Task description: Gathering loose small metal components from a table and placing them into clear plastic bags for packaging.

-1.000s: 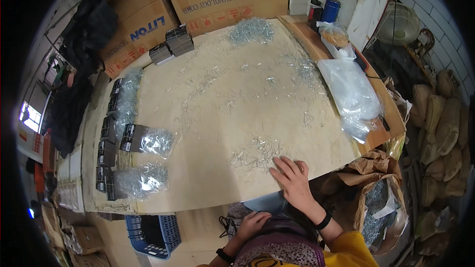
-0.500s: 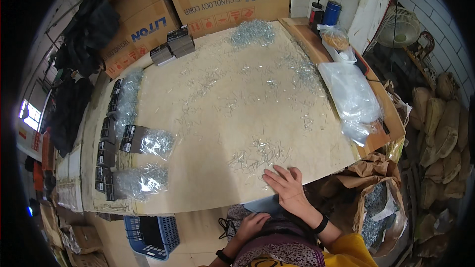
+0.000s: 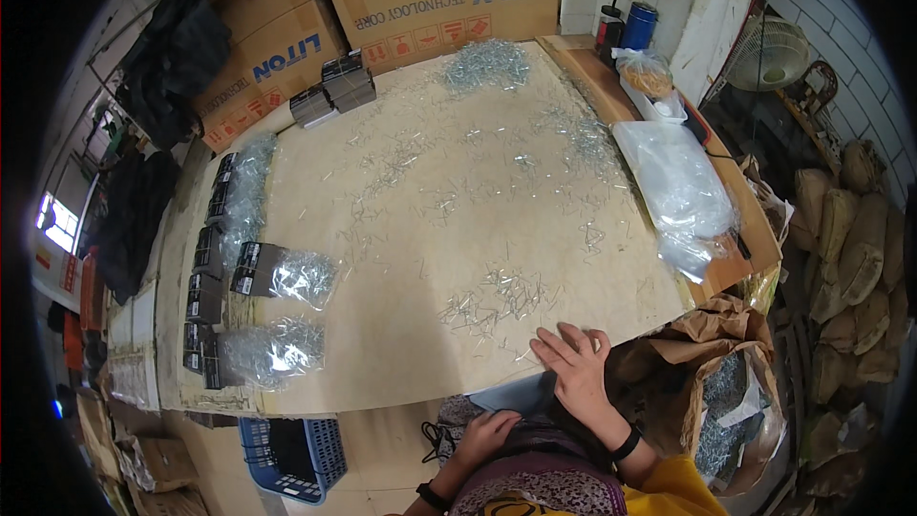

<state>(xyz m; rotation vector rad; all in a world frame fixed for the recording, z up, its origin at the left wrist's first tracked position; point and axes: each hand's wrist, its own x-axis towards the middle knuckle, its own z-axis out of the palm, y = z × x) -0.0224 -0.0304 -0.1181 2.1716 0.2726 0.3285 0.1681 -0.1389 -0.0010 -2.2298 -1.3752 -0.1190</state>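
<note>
My right hand (image 3: 576,371) is at the near edge of the tan tabletop, fingers spread and slightly bent. Its fingertips touch the board just right of a loose pile of thin, shiny metal pins (image 3: 501,298), and I see nothing held in it. Below the table's edge, my left hand (image 3: 485,437) rests on my lap with fingers laid out loosely. A light blue piece (image 3: 514,396) shows between the hands, partly hidden under the table edge. More pins lie scattered across the board, with a denser heap (image 3: 485,67) at the far end.
Clear bags of pins (image 3: 277,349) and banded stacks of black cards (image 3: 204,296) line the left side. Plastic bags (image 3: 673,182) lie on the right wooden ledge. Cartons (image 3: 439,0) stand behind. Below are a blue basket (image 3: 330,454) and a paper sack of pins (image 3: 764,401).
My right hand has slid a little to the right along the near edge, away from the nearby pins. My left hand stays in the same place.
</note>
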